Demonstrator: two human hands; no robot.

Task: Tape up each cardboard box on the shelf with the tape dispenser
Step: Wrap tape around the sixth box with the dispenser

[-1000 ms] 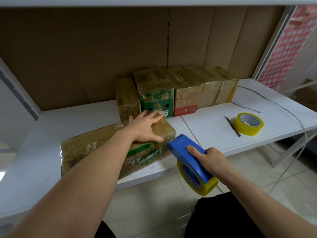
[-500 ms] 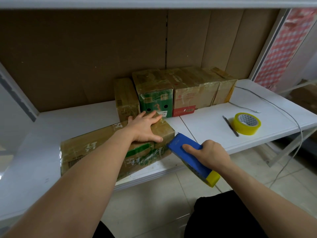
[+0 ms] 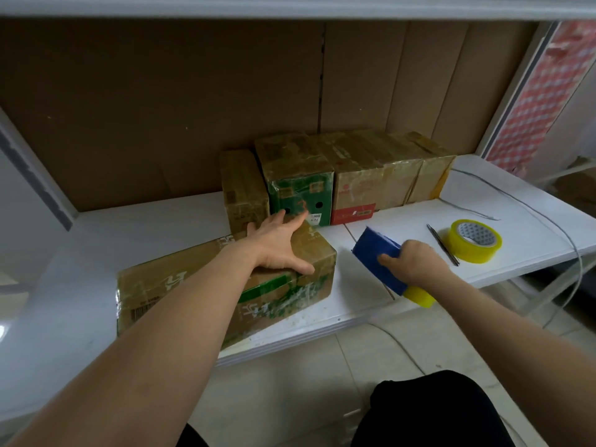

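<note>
A: What changed at centre-left of the frame?

B: Little. The left hand (image 3: 278, 245) still rests flat, fingers spread, on the front box (image 3: 206, 285).

A: And right of centre?

B: The right hand (image 3: 416, 266), curled round the blue tape dispenser (image 3: 379, 258), has lifted it from below the shelf (image 3: 371, 304) edge to just beside the box's right end, apart from it. Taping looks imminent.

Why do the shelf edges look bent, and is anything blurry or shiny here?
Head view: the wide lens bows the shelf edges; the tape dispenser in the right hand is motion-smeared; tape on the front box under the left hand glints; soft, even light, faint shadows.
</note>
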